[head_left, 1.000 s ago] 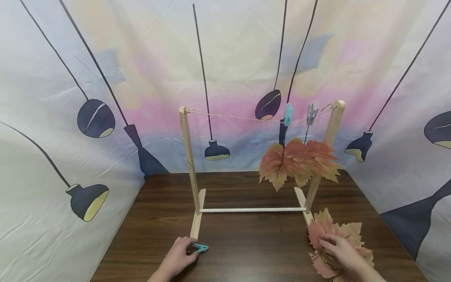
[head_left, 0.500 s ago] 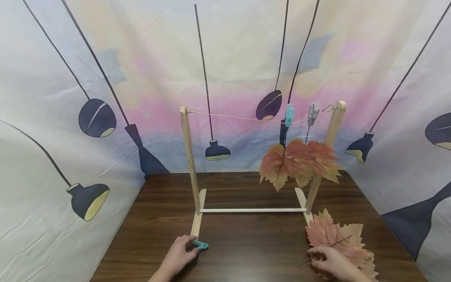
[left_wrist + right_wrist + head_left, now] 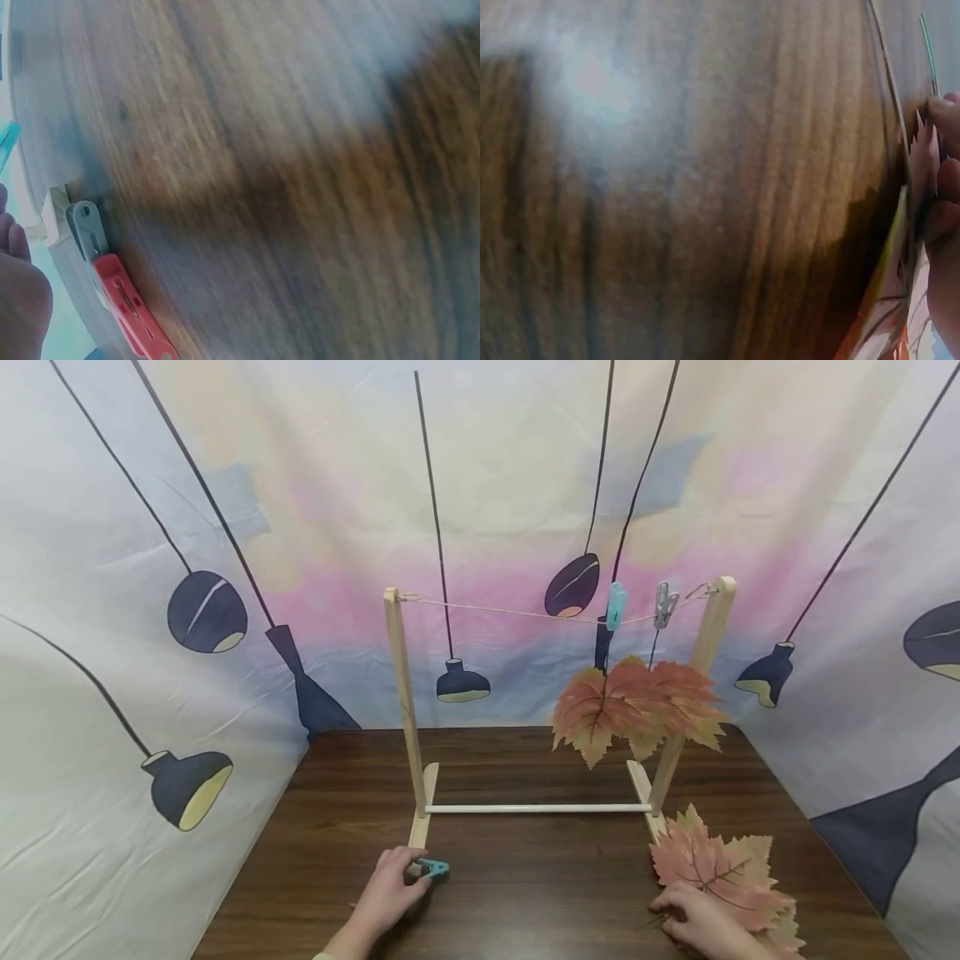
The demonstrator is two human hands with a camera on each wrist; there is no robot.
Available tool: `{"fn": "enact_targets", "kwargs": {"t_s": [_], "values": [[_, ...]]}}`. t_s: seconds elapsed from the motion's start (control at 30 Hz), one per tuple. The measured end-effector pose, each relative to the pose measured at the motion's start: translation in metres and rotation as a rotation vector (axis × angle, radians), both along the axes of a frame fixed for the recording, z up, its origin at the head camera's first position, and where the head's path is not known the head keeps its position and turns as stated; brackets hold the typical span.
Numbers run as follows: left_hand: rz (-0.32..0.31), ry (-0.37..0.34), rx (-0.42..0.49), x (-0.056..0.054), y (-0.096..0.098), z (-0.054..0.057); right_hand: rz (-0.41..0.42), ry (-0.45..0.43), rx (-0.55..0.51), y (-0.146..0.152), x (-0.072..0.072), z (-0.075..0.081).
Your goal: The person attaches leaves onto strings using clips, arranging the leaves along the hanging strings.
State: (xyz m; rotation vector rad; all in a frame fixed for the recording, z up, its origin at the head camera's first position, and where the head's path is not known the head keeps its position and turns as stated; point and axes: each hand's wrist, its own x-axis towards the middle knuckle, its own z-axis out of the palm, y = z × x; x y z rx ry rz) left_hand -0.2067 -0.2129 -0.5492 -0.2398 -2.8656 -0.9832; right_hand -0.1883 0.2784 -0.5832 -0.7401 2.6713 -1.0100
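My left hand (image 3: 388,893) pinches a light-blue clothespin (image 3: 437,867) just above the table, by the left foot of a small wooden drying rack (image 3: 405,710). At the right, my right hand (image 3: 697,920) pinches the thin stems at the near end of some artificial maple leaves (image 3: 723,872), reddish with yellow-green edges. These leaves overlap, so their number is unclear. In the right wrist view, stems (image 3: 928,49) stick out past the fingertips. From the rack's string, a blue clothespin (image 3: 616,607) and a grey clothespin (image 3: 664,605) hold up more maple leaves (image 3: 607,706).
A grey clothespin (image 3: 88,229) and a red clothespin (image 3: 133,307) lie on the table in the left wrist view, close to the rack's foot. A white bar (image 3: 536,808) joins the rack's feet. Behind the table hangs a printed cloth (image 3: 510,485).
My right hand has moved from on top of the leaves to their stem end and now pinches there. The left hand, with its clothespin, has shifted slightly forward and right.
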Motion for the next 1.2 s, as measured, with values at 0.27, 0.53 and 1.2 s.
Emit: {"fn": "enact_targets", "kwargs": {"t_s": [0.27,0.53,1.2], "values": [[0.029,0.015,0.034,-0.001,0.005,0.005,-0.012,0.081,0.060,-0.005,-0.001,0.000],[0.037,0.039,0.053,-0.002,0.006,0.008,-0.050,0.050,0.029,-0.008,-0.004,0.012],[0.047,0.079,0.085,-0.006,0.006,0.018,-0.264,0.198,-0.050,-0.014,-0.012,0.055]]}}
